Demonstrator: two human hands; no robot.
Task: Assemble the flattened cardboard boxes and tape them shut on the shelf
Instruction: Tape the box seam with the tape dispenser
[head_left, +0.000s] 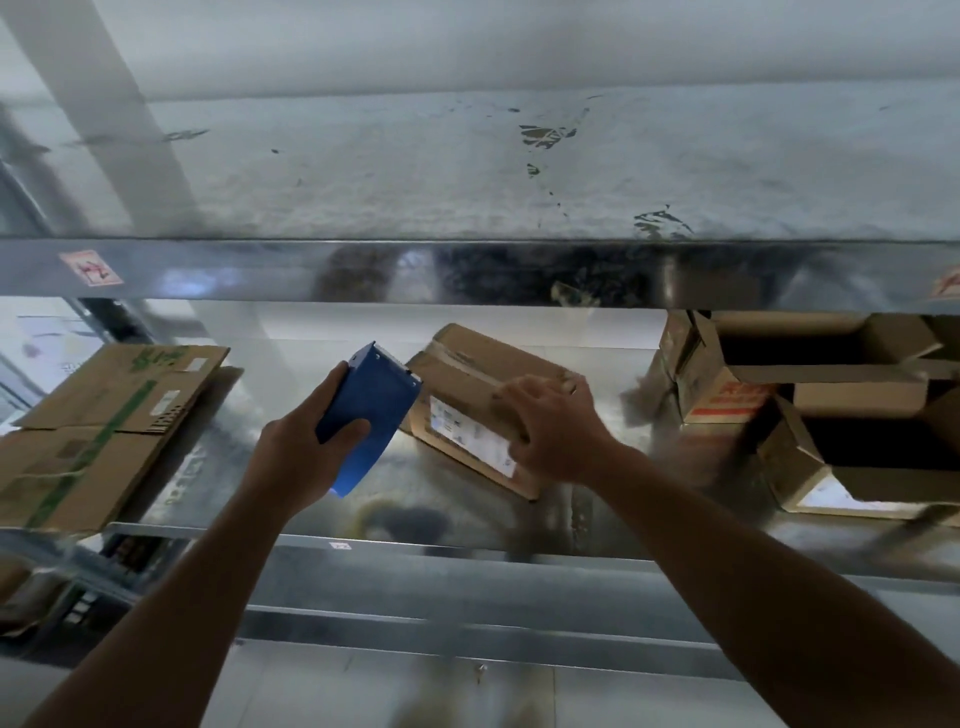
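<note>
A small closed cardboard box with tape along its top seam and a white label on its side sits tilted on the metal shelf. My right hand rests on the box's near right corner, fingers curled over its top edge. My left hand grips a blue tape dispenser, held upright just left of the box. Flattened cardboard boxes with green print lie stacked at the shelf's left end.
Several open cardboard boxes stand at the right end of the shelf, flaps up. The upper shelf's steel beam runs across just above the boxes. Bare shelf surface shows between the flat stack and the small box.
</note>
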